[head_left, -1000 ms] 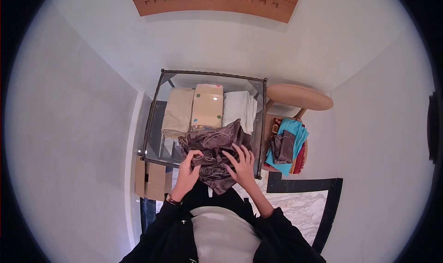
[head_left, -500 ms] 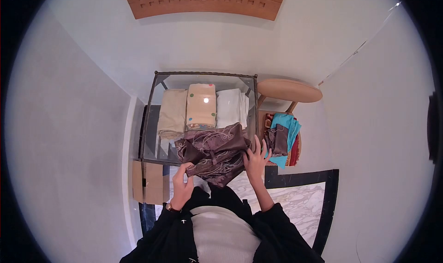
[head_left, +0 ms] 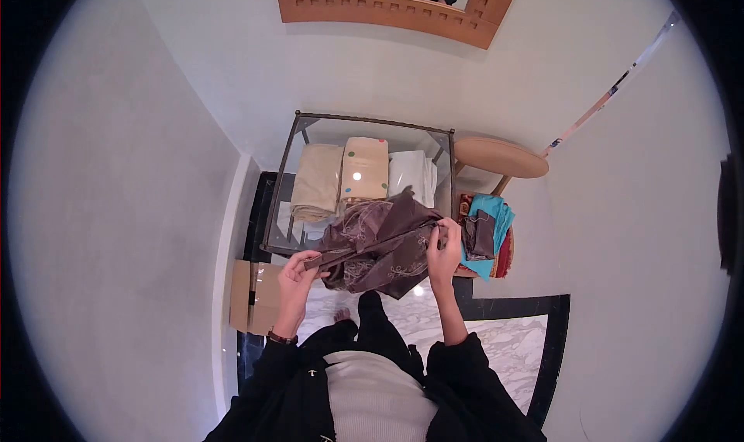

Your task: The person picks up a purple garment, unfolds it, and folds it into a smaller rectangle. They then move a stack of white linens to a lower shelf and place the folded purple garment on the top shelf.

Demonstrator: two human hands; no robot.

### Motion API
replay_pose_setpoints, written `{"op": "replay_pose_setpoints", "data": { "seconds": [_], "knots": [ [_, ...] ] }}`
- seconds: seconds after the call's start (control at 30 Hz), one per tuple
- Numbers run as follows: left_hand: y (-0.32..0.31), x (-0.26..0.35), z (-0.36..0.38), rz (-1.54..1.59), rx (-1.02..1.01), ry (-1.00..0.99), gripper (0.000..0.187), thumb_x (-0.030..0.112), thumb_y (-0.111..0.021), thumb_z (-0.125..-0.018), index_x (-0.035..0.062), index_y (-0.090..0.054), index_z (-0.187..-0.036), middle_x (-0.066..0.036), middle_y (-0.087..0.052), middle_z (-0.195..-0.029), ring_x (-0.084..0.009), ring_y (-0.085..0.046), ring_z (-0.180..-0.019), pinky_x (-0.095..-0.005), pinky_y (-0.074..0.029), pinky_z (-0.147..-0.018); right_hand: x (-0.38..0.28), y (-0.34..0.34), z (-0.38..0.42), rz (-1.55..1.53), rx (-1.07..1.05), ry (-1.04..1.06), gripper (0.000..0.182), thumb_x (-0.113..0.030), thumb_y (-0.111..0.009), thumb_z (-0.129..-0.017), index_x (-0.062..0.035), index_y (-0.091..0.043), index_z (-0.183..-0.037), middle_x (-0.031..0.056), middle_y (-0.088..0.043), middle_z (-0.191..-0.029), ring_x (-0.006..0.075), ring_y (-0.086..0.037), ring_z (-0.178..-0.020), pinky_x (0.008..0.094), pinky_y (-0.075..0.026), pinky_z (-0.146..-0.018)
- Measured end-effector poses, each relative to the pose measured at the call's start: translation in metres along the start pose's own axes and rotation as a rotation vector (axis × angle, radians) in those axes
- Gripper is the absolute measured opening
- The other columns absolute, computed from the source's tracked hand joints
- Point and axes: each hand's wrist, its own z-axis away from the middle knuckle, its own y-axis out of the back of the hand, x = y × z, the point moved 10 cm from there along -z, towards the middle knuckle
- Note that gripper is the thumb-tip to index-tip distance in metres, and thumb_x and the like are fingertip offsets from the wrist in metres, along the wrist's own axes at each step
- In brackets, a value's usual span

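A brown embroidered cloth hangs bunched between my hands, over the front edge of a glass-topped table. My left hand pinches its left edge, and my right hand is closed on its upper right edge. Behind the cloth, three folded fabrics lie side by side on the glass: a beige one, a cream one with coloured dots and a white one. The cloth covers the near ends of the dotted and white ones.
To the right stands a wooden chair with turquoise fabric and a small folded brown piece on its seat. A cardboard box sits at the table's lower left. Walls rise on both sides; a framed mirror hangs ahead.
My right hand, earlier with fingers spread against the cloth, now grips its edge. Both hands have risen slightly, and the cloth's edge is stretched between them. The camera view has shifted.
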Motion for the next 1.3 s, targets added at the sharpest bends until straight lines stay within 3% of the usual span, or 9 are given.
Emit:
{"op": "replay_pose_setpoints", "data": {
  "seconds": [0.17,0.3,0.4,0.5,0.6,0.77,0.87,1.0,1.3],
  "knots": [
    [0.005,0.049,0.013,-0.189,-0.038,-0.159,0.028,-0.002,-0.06,-0.09,-0.0012,-0.056,-0.119,-0.011,-0.065,-0.108,-0.0172,-0.062,-0.105,-0.0295,-0.05,-0.087,-0.029,-0.007,0.016,-0.575,-0.114,-0.126,0.018,0.002,-0.042,-0.099,-0.0038,-0.045,-0.116,0.0126,-0.056,-0.124,0.0138,-0.062,-0.093,0.0283,-0.049,-0.081],
    [0.008,0.098,0.043,-0.885,0.025,-0.386,0.031,-0.002,-0.067,-0.083,0.0012,-0.062,-0.114,-0.011,-0.066,-0.104,-0.0229,-0.061,-0.101,-0.0327,-0.047,-0.087,-0.055,-0.004,0.025,-0.653,-0.132,0.009,0.02,0.005,-0.039,-0.099,-0.0043,-0.041,-0.117,0.0155,-0.053,-0.13,0.0169,-0.049,-0.121,0.0277,-0.041,-0.097],
    [0.022,0.112,0.065,-0.914,0.163,-0.381,0.028,-0.002,-0.069,-0.079,0.0034,-0.066,-0.107,-0.011,-0.065,-0.097,-0.0263,-0.06,-0.092,-0.0331,-0.046,-0.085,-0.075,0.003,0.029,-0.611,-0.082,0.077,0.019,0.004,-0.044,-0.098,-0.0034,-0.046,-0.115,0.0129,-0.051,-0.126,0.0176,-0.051,-0.119,0.0276,-0.04,-0.098],
    [0.011,0.144,0.087,-0.914,0.181,-0.497,0.02,-0.004,-0.068,-0.08,0.0015,-0.067,-0.099,-0.011,-0.062,-0.094,-0.0245,-0.059,-0.089,-0.0321,-0.046,-0.083,-0.102,0.024,0.037,-0.392,0.094,0.118,0.017,0.004,-0.048,-0.096,-0.0026,-0.051,-0.112,0.0082,-0.049,-0.121,0.0136,-0.055,-0.107,0.0244,-0.046,-0.089],
    [0.011,0.166,0.105,-0.89,0.183,-0.596,0.02,-0.006,-0.066,-0.08,-0.0011,-0.064,-0.099,-0.01,-0.058,-0.094,-0.0218,-0.058,-0.086,-0.0287,-0.045,-0.08,-0.106,0.026,0.036,-0.575,0.165,0.046,0.015,0.003,-0.052,-0.095,-0.0017,-0.053,-0.11,0.0056,-0.046,-0.116,0.0093,-0.058,-0.092,0.0208,-0.049,-0.077],
    [0.035,0.16,0.097,-0.401,0.052,-0.482,0.016,-0.004,-0.061,-0.09,-0.0018,-0.06,-0.105,-0.003,-0.054,-0.095,-0.0099,-0.054,-0.088,-0.0218,-0.042,-0.079,-0.144,0.027,0.031,-0.705,0.007,-0.01,0.012,-0.003,-0.052,-0.098,-0.0017,-0.048,-0.109,0.0016,-0.055,-0.094,0.0052,-0.053,-0.067,0.0192,-0.044,-0.059],
    [0.057,0.169,0.09,-0.324,0.085,-0.462,0.013,0.001,-0.055,-0.096,-0.0011,-0.058,-0.108,-0.001,-0.057,-0.095,-0.0053,-0.053,-0.089,-0.0197,-0.042,-0.077,-0.166,0.024,0.023,-0.746,-0.138,0.056,0.012,-0.003,-0.052,-0.098,-0.0021,-0.048,-0.109,0.0011,-0.056,-0.089,0.0048,-0.051,-0.066,0.0187,-0.041,-0.058],
    [0.061,0.217,0.087,-0.329,0.195,-0.606,0.012,0.003,-0.055,-0.097,-0.0013,-0.058,-0.108,-0.001,-0.06,-0.094,-0.0042,-0.054,-0.085,-0.0184,-0.042,-0.075,-0.216,0.05,0.003,-0.469,0.016,0.343,0.011,-0.004,-0.058,-0.096,-0.0019,-0.054,-0.106,0.0,-0.057,-0.09,0.0042,-0.048,-0.066,0.0198,-0.041,-0.058],
    [0.039,0.275,0.098,-0.143,0.068,-0.67,0.015,0.008,-0.055,-0.098,-0.0023,-0.059,-0.109,0.001,-0.065,-0.089,-0.0018,-0.057,-0.079,-0.017,-0.044,-0.071,-0.264,0.073,-0.028,-0.218,0.22,0.452,0.012,-0.007,-0.067,-0.09,-0.0039,-0.062,-0.101,0.0049,-0.058,-0.073,0.0078,-0.045,-0.056,0.0242,-0.039,-0.051]
  ]
}}
